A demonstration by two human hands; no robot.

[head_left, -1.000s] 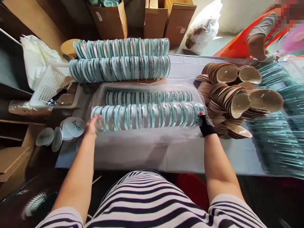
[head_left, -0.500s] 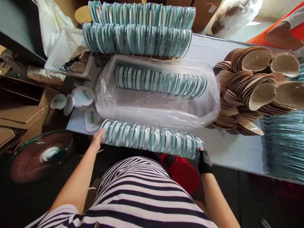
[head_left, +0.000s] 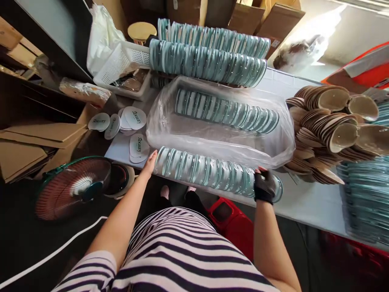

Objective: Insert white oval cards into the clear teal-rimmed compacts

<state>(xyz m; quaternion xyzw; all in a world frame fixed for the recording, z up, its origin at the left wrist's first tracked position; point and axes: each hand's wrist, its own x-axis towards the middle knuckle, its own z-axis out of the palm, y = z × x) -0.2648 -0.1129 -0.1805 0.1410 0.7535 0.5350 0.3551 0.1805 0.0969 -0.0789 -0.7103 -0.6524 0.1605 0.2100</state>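
Note:
A long row of round, clear, teal-edged discs [head_left: 206, 172] lies along the table's front edge, its discs packed side by side. My left hand [head_left: 150, 164] is bare and holds the row's left end, fingers against the outermost disc. Over the row near its right end, my right hand [head_left: 265, 185], in a dark fingerless glove, is closed from above; part of the row shows beyond it. Just behind is an open clear plastic bag [head_left: 194, 142], with a similar row of discs [head_left: 225, 110] inside along its far side.
Two more disc rows [head_left: 206, 63] stand at the back. White printed cards [head_left: 139, 147] and a white basket [head_left: 114, 65] are on the left. Stacked brown rounded pieces [head_left: 323, 127] are at right, beside more teal-edged pieces [head_left: 364, 198]. A fan [head_left: 75, 188] and red stool [head_left: 234, 225] stand below.
The held row has moved onto the table's front edge, nearer the bag. My right hand has shifted from the row's end to over its top. The view has also shifted.

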